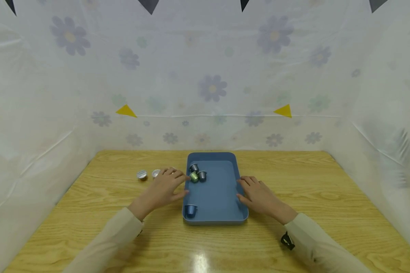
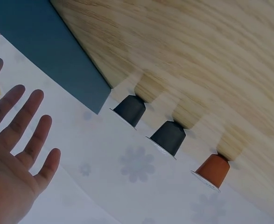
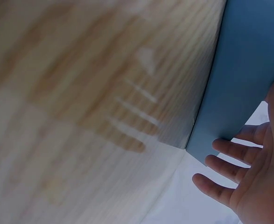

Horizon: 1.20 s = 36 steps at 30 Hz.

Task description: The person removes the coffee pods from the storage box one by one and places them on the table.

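A blue tray (image 1: 215,222) lies lengthwise between both hands. Inside, a green coffee capsule (image 1: 194,177) sits with a dark capsule (image 1: 194,167) and a grey capsule (image 1: 202,176) by the left wall; a blue capsule (image 1: 191,211) is in the near left corner. My left hand (image 1: 164,188) is at the tray's left rim, fingers spread and holding nothing. On the opposite side my right hand (image 1: 260,195) has loosely straight fingers against the right wall; the right wrist view shows fingertips (image 3: 224,145) at its outer face.
Left of the tray, several capsules stand on the wooden table (image 1: 314,189), lids up, partly behind my left hand. The left wrist view shows two black ones, including a middle one (image 2: 168,138), and an orange-brown one (image 2: 213,170). A flower-patterned sheet (image 1: 212,57) encloses the table.
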Available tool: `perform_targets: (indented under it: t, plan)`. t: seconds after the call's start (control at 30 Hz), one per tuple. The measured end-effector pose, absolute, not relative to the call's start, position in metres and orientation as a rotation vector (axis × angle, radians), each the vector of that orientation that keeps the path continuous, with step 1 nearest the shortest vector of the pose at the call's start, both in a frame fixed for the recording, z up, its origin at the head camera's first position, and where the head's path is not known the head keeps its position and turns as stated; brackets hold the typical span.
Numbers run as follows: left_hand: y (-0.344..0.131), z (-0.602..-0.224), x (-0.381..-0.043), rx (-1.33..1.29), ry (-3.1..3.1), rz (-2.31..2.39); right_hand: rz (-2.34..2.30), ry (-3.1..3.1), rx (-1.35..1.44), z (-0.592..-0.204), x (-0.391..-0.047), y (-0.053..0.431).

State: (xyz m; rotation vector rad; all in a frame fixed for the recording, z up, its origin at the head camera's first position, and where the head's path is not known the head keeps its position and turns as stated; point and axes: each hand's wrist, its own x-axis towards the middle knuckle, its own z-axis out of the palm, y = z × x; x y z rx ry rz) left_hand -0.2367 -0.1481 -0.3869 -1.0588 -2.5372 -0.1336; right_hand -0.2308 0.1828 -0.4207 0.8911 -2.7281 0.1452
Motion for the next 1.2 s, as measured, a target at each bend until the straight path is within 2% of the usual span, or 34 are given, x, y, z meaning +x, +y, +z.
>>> perform_targets:
  t: [0.83, 1.2]
  plan:
    - [-0.133, -0.378, -0.22, -1.344, -2.637, -0.039, 0.127, -2.713, 0.901, -0.42, -0.23, 0.183]
    - [-0.132, -0.379, -0.219, -1.352, -2.714, -0.029, 0.144, -2.725, 0.899, -0.418, -0.229, 0.182]
